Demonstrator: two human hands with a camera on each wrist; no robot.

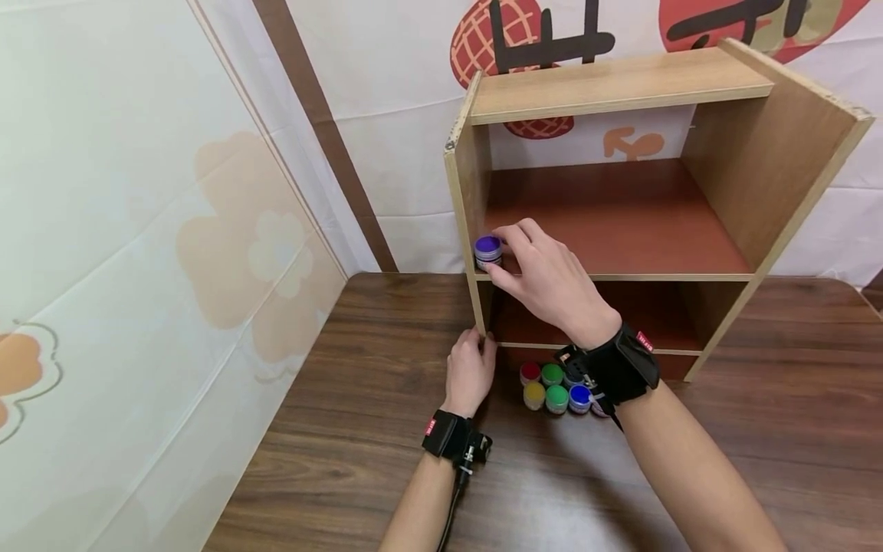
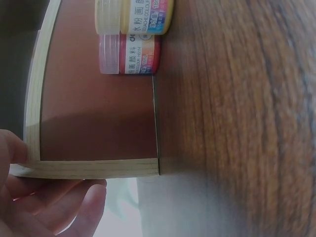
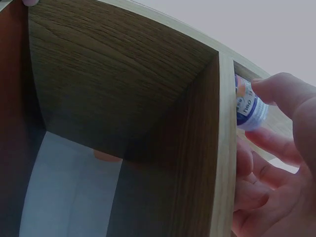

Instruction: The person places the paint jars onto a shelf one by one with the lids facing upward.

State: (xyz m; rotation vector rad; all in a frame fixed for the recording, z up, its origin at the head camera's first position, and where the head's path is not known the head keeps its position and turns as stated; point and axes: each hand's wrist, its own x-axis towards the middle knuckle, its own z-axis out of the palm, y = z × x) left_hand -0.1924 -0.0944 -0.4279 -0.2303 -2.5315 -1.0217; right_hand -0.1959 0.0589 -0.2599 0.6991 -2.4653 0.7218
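A small paint jar with a purple lid (image 1: 488, 247) stands at the front left corner of the wooden shelf unit's middle shelf (image 1: 621, 215). My right hand (image 1: 552, 280) pinches it between thumb and forefinger; the right wrist view shows the jar (image 3: 251, 106) upright against the board's front edge, other fingers curled below. Lower down, my left hand (image 1: 469, 376) grips the bottom of the unit's left side panel (image 1: 464, 207). In the left wrist view its thumb and fingers lie on either side of that panel's edge (image 2: 98, 168).
Several paint jars (image 1: 556, 397) with red, green, yellow and blue lids stand on the wooden table (image 1: 359, 406) before the unit, some hidden by my right wrist. A printed curtain (image 1: 407, 115) hangs behind and to the left.
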